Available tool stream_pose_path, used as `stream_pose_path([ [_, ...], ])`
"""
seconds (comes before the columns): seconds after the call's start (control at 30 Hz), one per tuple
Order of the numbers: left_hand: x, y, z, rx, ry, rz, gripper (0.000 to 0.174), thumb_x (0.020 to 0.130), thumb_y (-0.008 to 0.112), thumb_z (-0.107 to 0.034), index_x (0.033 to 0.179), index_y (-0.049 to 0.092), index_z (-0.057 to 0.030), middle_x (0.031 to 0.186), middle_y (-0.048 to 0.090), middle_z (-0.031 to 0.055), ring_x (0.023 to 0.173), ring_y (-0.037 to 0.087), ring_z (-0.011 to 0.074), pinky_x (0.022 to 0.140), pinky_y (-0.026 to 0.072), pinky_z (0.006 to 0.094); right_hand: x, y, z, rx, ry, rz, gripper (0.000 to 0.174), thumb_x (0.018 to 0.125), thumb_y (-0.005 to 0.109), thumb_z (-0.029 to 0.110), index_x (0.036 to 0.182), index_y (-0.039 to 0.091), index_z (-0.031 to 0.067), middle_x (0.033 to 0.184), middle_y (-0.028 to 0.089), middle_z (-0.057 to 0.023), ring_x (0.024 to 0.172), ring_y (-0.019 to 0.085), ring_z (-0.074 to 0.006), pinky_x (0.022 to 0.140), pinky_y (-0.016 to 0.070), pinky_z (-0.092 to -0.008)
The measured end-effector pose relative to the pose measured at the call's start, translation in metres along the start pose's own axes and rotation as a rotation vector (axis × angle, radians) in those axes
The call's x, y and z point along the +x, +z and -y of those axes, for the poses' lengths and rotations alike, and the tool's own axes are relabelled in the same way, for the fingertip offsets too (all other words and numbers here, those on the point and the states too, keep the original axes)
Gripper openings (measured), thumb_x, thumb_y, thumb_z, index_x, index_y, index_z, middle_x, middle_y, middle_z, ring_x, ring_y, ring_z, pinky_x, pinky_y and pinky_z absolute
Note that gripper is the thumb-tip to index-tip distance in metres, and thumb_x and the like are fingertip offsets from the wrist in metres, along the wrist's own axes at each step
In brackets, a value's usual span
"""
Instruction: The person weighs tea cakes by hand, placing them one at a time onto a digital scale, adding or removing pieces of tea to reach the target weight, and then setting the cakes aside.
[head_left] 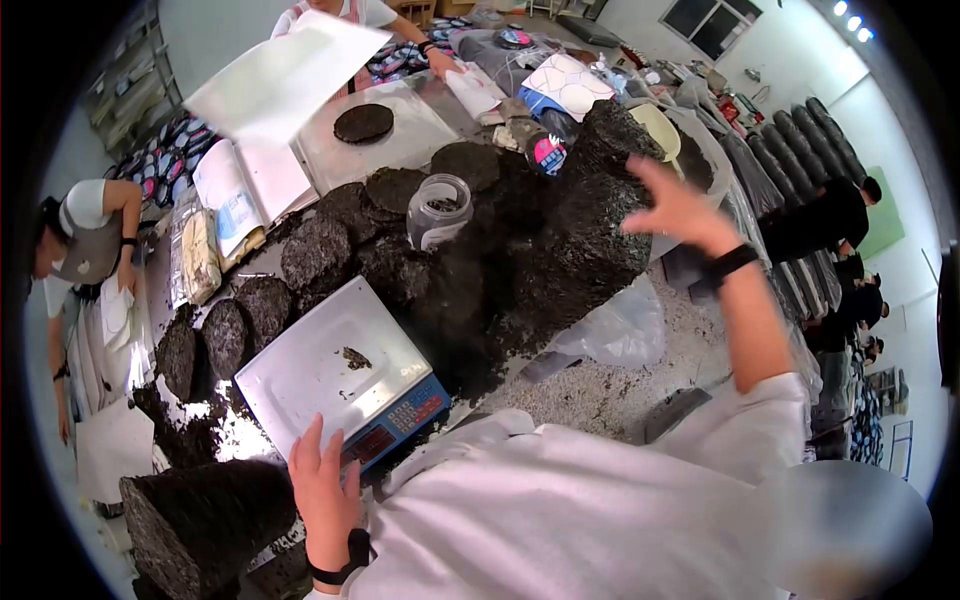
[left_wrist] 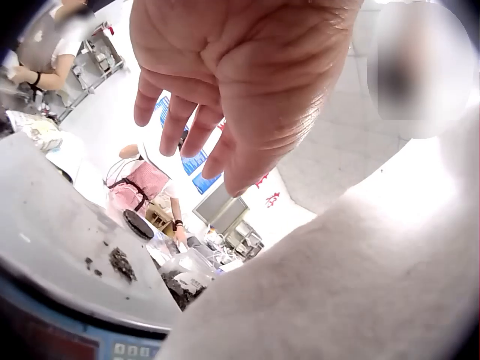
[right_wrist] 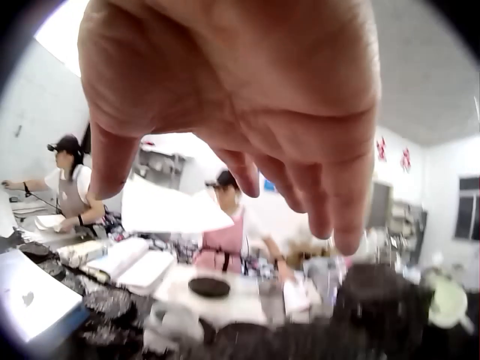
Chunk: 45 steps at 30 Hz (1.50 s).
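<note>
My left hand [head_left: 325,490], fingers extended, is at the near edge of a blue scale [head_left: 400,415]; whether it touches is unclear. In the left wrist view this hand [left_wrist: 240,82] holds nothing. A small dark clump [head_left: 354,358] lies on the scale's metal plate [head_left: 320,350]. My right hand [head_left: 685,210] has its fingers spread beside a tall stack of dark, rough sheets [head_left: 600,210]; the right wrist view shows the hand [right_wrist: 240,97] empty above the stack [right_wrist: 379,307]. A clear plastic jar [head_left: 440,212] stands among round dark cakes [head_left: 316,252].
Behind the cakes, a round dark disc [head_left: 363,124] lies on a pale board [head_left: 410,150]. A person across the table holds a white sheet [head_left: 285,80]; another [head_left: 90,230] works at the left. A thick dark roll [head_left: 210,520] lies near left, a plastic bag [head_left: 625,325] beside the stack.
</note>
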<state>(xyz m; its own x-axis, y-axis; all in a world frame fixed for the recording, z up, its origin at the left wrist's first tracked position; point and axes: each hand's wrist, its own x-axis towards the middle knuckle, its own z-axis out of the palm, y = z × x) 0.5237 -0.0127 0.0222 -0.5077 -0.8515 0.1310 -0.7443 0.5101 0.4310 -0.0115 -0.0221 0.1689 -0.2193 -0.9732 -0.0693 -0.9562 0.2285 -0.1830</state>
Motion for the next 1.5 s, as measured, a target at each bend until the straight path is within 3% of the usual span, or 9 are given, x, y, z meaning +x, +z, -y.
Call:
stream_pose_path([
  [0.17,-0.004,-0.013,0.023,0.046,0.056,-0.001,0.043,0.073,0.068,-0.003,0.115,0.057,-0.0034,0.138,0.045,0.0135,0.118,0.044,0.0396,0.100,0.0367,0.0460,-0.018,0.133,-0.044,-0.148,0.143,-0.113,0.086,0.069,0.075,0.047,0.137,0.041,0.0060,0.137,0.042,-0.0260,0.127,0.041,-0.0367,0.105,0.0348,-0.0417],
  [0.5,0.010,-0.010,0.015,-0.078,0.114,-0.014,0.043,0.071,0.071,-0.007,0.112,0.059,-0.0037,0.131,0.051,0.0153,0.112,0.050,0.0385,0.094,0.0410,0.0455,-0.025,0.119,-0.034,0.060,0.092,-0.289,0.048,0.079,0.061,0.025,0.124,0.055,0.0093,0.111,0.062,-0.0179,0.103,0.058,-0.0342,0.087,0.0463,-0.0412],
  [0.73,0.046,-0.013,0.003,-0.454,0.119,0.023,0.037,0.079,0.065,-0.007,0.116,0.059,-0.0038,0.124,0.057,0.0151,0.108,0.057,0.0319,0.091,0.0465,0.0381,-0.023,0.124,-0.040,-0.179,0.022,-0.673,0.059,0.074,0.052,-0.006,0.132,0.048,0.0076,0.132,0.051,-0.0138,0.121,0.048,-0.0315,0.102,0.0377,-0.0392],
  [0.83,0.078,0.005,-0.014,-0.738,0.034,0.222,0.038,0.088,0.059,-0.012,0.123,0.053,-0.0015,0.126,0.055,0.0144,0.114,0.055,0.0283,0.096,0.0443,0.0383,-0.019,0.101,0.001,-0.316,-0.076,-0.778,0.067,0.070,0.052,-0.009,0.135,0.045,0.0082,0.136,0.047,-0.0121,0.124,0.043,-0.0302,0.106,0.0324,-0.0417],
  [0.9,0.097,0.021,-0.035,-1.427,-0.052,0.293,0.043,0.094,0.054,-0.022,0.130,0.046,0.0003,0.129,0.053,0.0135,0.117,0.052,0.0256,0.101,0.0412,0.0390,-0.015,0.090,0.062,-0.252,-0.231,-0.827,0.061,0.070,0.045,-0.011,0.129,0.051,0.0047,0.132,0.051,-0.0138,0.123,0.046,-0.0308,0.105,0.0329,-0.0408],
  [1.03,0.123,0.055,-0.057,-2.253,-0.219,0.213,0.045,0.094,0.053,-0.028,0.128,0.046,0.0008,0.126,0.054,0.0131,0.115,0.053,0.0247,0.100,0.0422,0.0396,-0.024,0.127,0.195,-0.113,-0.580,-0.707,0.030,0.083,0.053,0.011,0.112,0.061,0.0049,0.115,0.060,-0.0115,0.111,0.055,-0.0289,0.096,0.0393,-0.0429],
  [1.23,0.091,0.045,-0.008,-2.085,-0.656,-0.211,0.034,0.095,0.051,-0.019,0.127,0.048,-0.0070,0.124,0.057,0.0091,0.112,0.056,0.0238,0.096,0.0452,0.0428,-0.035,0.193,0.256,0.413,-0.764,-0.291,0.067,0.071,0.072,0.026,0.129,0.048,0.0023,0.138,0.043,-0.0153,0.127,0.040,-0.0327,0.105,0.0318,-0.0467],
  [1.33,0.074,0.033,0.006,-2.055,-0.521,-0.295,0.033,0.096,0.048,-0.017,0.128,0.047,-0.0083,0.126,0.055,0.0070,0.114,0.053,0.0236,0.096,0.0437,0.0435,-0.033,0.170,0.260,0.548,-0.753,-0.394,0.041,0.073,0.070,0.013,0.113,0.062,0.0054,0.113,0.061,-0.0111,0.104,0.056,-0.0297,0.088,0.0452,-0.0388],
  [1.5,0.051,0.017,0.005,-2.076,-0.550,-0.338,0.032,0.096,0.050,-0.017,0.127,0.046,-0.0106,0.124,0.055,0.0053,0.114,0.053,0.0226,0.095,0.0441,0.0445,-0.025,0.152,0.290,0.603,-0.767,-0.408,0.024,0.070,0.072,0.006,0.094,0.070,0.0067,0.087,0.061,-0.0060,0.081,0.057,-0.0240,0.070,0.0472,-0.0330],
])
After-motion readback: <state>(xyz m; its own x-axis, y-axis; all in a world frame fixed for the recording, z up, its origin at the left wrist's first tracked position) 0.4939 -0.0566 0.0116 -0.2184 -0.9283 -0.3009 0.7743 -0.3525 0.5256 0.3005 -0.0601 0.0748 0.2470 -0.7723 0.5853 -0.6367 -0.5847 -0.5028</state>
